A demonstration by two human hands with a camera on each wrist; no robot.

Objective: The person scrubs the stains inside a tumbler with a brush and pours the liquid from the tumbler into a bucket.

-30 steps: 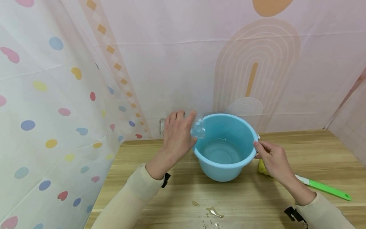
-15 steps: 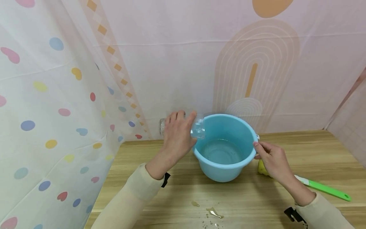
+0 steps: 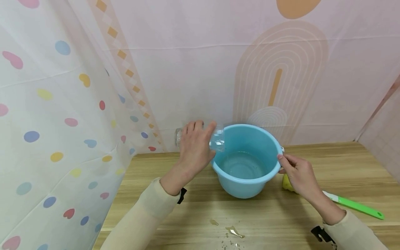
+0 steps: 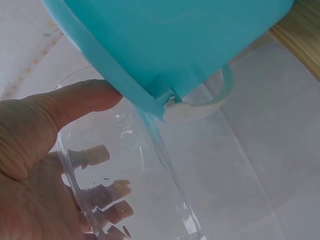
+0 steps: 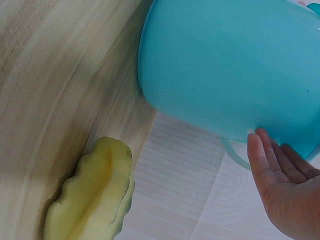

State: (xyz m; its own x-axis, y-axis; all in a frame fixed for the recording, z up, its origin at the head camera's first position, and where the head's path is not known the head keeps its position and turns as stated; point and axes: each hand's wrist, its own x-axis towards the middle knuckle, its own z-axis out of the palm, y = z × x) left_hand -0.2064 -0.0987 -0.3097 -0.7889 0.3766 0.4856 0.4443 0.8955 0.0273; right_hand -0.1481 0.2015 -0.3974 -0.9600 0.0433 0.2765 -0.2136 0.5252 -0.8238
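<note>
My left hand (image 3: 195,149) grips a clear jar (image 3: 217,139), which lies sideways with its mouth over the left rim of a light blue bucket (image 3: 240,189). In the left wrist view the fingers show through the jar's wall (image 4: 145,170), and drops cling inside it. The thumb (image 4: 90,102) reaches to the bucket's rim. Shallow water (image 3: 242,166) covers the bottom of the bucket, which stands upright on the wooden table. On the far side, my right hand (image 3: 298,173) pinches the bucket's right rim, thumb on top and fingers against the outer wall.
Right of the bucket lies a brush with a yellow sponge head (image 3: 288,183) and a green handle (image 3: 360,207), partly behind the right wrist. Spilled water (image 3: 234,231) spots the table in front. Patterned curtains (image 3: 187,76) hang close behind and at the left.
</note>
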